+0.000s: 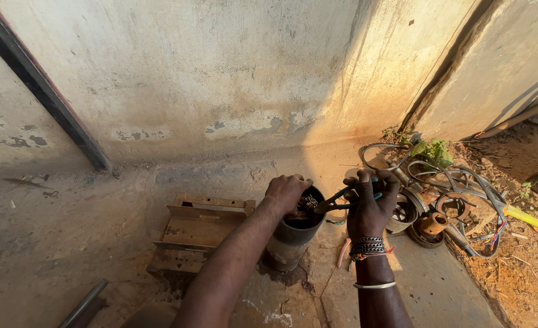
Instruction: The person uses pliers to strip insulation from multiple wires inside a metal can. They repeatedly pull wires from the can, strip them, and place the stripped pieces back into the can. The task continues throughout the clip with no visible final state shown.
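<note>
The left hand (286, 191) rests on the rim of a dark metal cylinder (293, 234) that stands upright on the concrete floor (427, 285), close to the foot of a stained wall (208, 79). Its fingers curl over the rim and into the opening, where they close on a tangle of wire (308, 202). The right hand (371, 203), with bracelets at the wrist, grips the green handles of a pair of pliers (336, 202); its fingers are wrapped tight around them, and the tool's nose points left into the cylinder's mouth, meeting the wire. A rusty metal frame (193, 234) lies just left of the cylinder. To the right, near the hand, sits a heap of cables and rusted round parts (439, 200) beside bare earth.
</note>
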